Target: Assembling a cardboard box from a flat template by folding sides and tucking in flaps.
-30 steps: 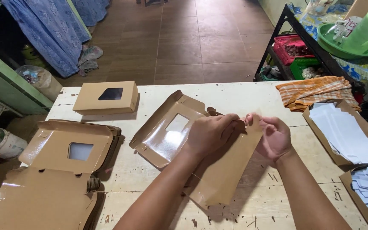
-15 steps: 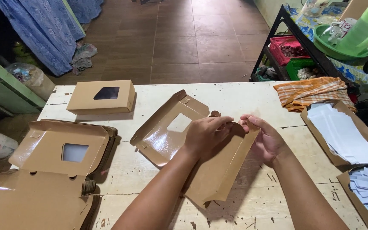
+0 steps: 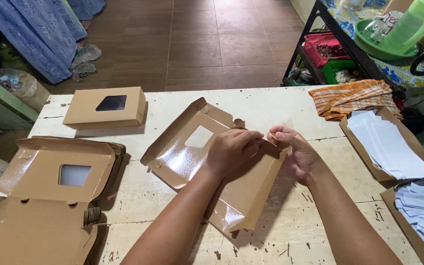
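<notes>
Left hand: we see its fingers clenched on the upper edge of the unfolded carton, mid-frame.
Right hand: fingers pinching the carton's upper right corner flap, just beside the left.
Unfolded carton: brown, glossy inside, with a window cut-out; it lies tilted on the white table, centre of the frame.
Finished box: closed, upper left.
Stack of flat cartons: lower left.
Orange cloth: upper right.
White sheets: right edge.
</notes>
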